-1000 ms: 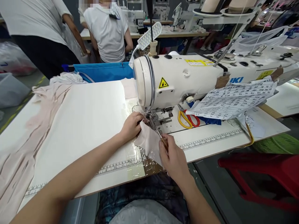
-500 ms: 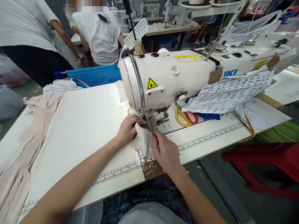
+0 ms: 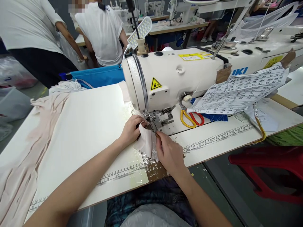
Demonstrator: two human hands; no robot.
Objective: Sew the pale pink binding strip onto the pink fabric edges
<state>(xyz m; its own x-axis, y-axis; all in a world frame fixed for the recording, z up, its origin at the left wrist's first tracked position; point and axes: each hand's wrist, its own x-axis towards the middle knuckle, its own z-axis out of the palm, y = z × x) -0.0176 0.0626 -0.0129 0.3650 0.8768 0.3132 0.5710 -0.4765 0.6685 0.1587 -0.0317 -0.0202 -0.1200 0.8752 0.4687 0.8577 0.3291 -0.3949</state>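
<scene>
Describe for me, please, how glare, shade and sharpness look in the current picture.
In the head view, bright glints fall on the clear tape; in the head view, dim shade surrounds the red stool; in the head view, the pale fabric looks reasonably sharp, but the characters on the paper are too small to read.

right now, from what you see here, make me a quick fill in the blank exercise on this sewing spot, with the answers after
1. The cloth between the left hand and the right hand is pale ____.
2. The scissors have one yellow handle and one ____ handle.
3. The warning sign on the machine is shaped like a ____.
4. The stool is red, while the basket above it in the picture is ____.

Missing words: pink; red; triangle; green
</scene>
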